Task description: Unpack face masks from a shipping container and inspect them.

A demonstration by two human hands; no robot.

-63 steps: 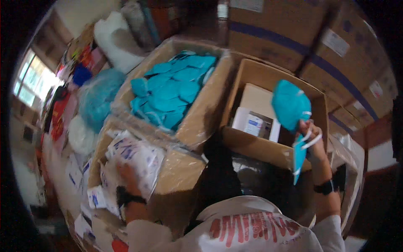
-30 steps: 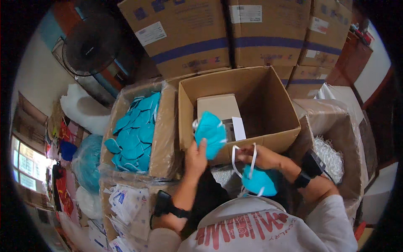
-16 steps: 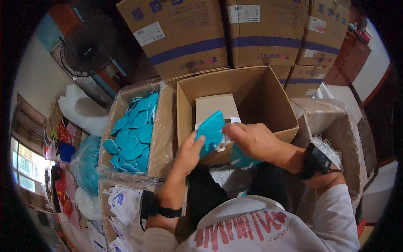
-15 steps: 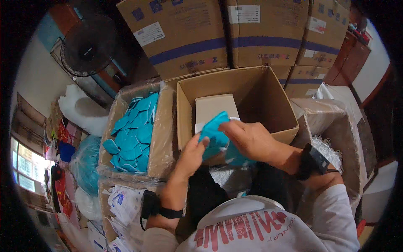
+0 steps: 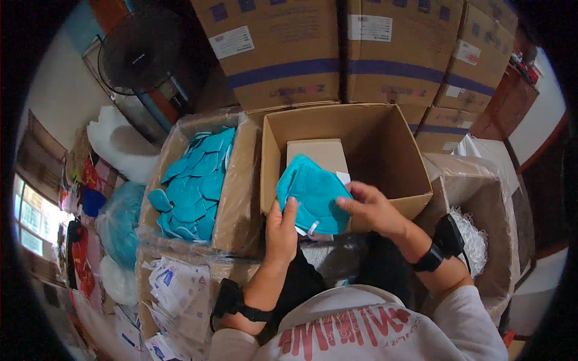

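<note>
A teal folding face mask (image 5: pixel 320 195) is spread nearly flat in front of me, with a small white strip at its lower edge. My left hand (image 5: pixel 282 231) grips its lower left side, thumb on the front. The right edge of the mask is pinched between the thumb and fingers of my right hand (image 5: pixel 376 209). Behind the mask, a smaller carton (image 5: pixel 318 148) stands inside an open cardboard box (image 5: pixel 385 135). Many more teal masks (image 5: pixel 195 180) lie heaped in a plastic-lined box to the left.
Below the mask box, another lined box holds white printed pouches (image 5: pixel 177 286). At right, a lined box (image 5: pixel 504 210) contains white stringy loops (image 5: pixel 468 240). Large sealed cartons (image 5: pixel 400 45) are stacked at the back. A black fan (image 5: pixel 141 57) and teal-filled bags (image 5: pixel 123 225) are on the left.
The mask has gone from folded and edge-on to opened out with its broad face showing. My right hand has shifted down to its right edge.
</note>
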